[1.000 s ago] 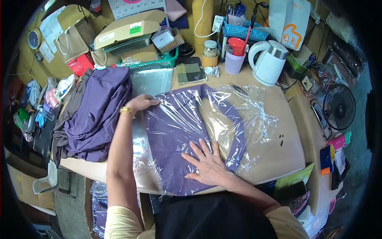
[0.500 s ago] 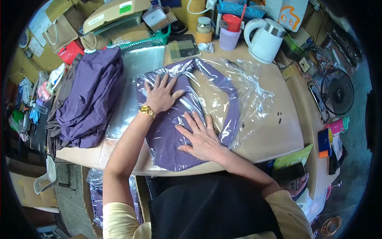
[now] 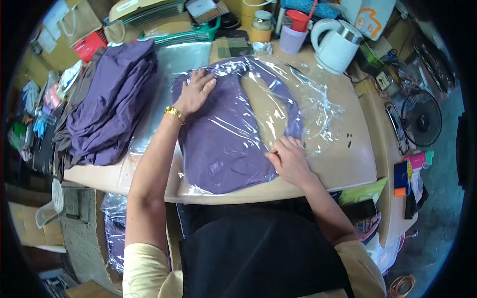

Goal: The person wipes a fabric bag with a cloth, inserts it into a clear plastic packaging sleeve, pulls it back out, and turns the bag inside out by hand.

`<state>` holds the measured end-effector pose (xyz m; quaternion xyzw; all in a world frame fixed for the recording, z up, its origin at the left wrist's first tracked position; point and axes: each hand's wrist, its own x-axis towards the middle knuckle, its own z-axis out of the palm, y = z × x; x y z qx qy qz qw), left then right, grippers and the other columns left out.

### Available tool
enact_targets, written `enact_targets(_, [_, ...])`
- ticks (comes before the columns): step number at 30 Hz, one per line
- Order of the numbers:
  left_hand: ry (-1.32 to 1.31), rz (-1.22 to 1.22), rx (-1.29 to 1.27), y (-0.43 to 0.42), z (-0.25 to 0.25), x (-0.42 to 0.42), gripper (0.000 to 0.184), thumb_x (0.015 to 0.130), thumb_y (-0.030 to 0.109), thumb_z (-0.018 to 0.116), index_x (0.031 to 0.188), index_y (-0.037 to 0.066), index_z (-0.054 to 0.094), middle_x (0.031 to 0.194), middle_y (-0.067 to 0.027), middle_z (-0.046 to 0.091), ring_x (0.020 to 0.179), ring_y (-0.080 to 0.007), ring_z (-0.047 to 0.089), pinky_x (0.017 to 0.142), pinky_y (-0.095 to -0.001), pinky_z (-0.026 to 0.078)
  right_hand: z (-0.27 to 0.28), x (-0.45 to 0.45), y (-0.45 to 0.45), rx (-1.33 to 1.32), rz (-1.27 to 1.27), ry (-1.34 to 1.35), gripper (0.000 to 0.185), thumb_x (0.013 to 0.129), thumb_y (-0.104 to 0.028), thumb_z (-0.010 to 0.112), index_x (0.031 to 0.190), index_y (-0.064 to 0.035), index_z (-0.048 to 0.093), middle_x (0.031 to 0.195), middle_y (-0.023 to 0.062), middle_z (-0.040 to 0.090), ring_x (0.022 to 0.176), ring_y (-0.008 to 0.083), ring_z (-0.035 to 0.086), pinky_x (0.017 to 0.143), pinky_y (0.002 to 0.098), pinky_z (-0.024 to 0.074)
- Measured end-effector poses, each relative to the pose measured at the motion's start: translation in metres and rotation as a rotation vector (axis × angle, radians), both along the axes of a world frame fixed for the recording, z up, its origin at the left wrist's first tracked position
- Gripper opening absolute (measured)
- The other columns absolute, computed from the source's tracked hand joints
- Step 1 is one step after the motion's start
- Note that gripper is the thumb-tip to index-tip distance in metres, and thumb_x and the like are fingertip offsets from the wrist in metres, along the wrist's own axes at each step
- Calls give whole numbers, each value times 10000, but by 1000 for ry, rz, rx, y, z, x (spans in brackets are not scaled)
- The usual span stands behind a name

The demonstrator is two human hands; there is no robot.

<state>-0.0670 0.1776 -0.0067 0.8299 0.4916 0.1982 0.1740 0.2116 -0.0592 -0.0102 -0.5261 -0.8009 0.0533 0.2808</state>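
A flat purple cloth piece [image 3: 223, 134] with a long curved strap lies inside a clear plastic bag [image 3: 318, 107] on the table. My left hand [image 3: 195, 92] rests on the upper left of the bag, palm down, its fingers extended and close together. Lower right, my right hand [image 3: 289, 160] has its fingers bent at the strap's lower end, the thumb near the edge of the purple piece. It appears to pinch the plastic there, though the fingertips are partly hidden. Light glints off creases in the film.
A heap of purple cloth [image 3: 112, 109] lies left, beside a stack of clear plastic bags [image 3: 186, 59]. Behind stand a white kettle [image 3: 335, 47], a lilac cup [image 3: 292, 39] and a jar [image 3: 261, 25]. A black fan [image 3: 421, 118] is at right. Wrapped purple items [image 3: 117, 223] sit below the table.
My right hand has moved right from the middle of the cloth to the strap's lower end, and its spread fingers have curled. My left hand has slid slightly up and left, fingers closer together.
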Motion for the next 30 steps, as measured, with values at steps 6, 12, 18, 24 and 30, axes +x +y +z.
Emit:
enact_targets(6, [-8,48,-72,-162,67,-44,409,891,262,690,1222,34,614,1245,-212,599,1124,-365,594,915,-413,482,62,13,-7,-669,118,-135,233,860,-283,714,919,-76,627,914,112,600,926,332,589,830,463,433])
enact_targets(12, [271,-134,27,-272,16,3,758,891,551,596,1521,188,379,1579,-137,314,1473,-378,248,1144,-681,131,72,-67,96,-83,410,-52,451,906,-376,661,1235,-70,622,1295,143,605,1272,321,519,1075,501,341])
enact_targets(18, [300,-150,53,-272,7,-1,778,893,591,561,1530,192,361,1594,-141,280,1478,-398,223,1133,-694,136,-3,-156,213,-255,359,-315,696,977,-586,440,1537,-186,340,1640,98,198,1523,324,112,1162,687,11])
enact_targets(24, [321,-145,42,-264,11,-6,728,931,578,521,1527,188,371,1596,-144,277,1476,-380,231,1147,-661,159,35,-143,232,-341,381,-346,675,958,-493,553,1513,-156,366,1630,154,202,1507,356,165,1161,657,161])
enact_targets(30, [-207,141,159,-212,62,-53,483,899,198,677,1319,8,532,1226,-267,566,1138,-437,560,934,-455,481,80,-9,153,231,-28,-80,550,829,-201,730,1341,-101,555,1466,219,456,1371,402,409,1135,485,317])
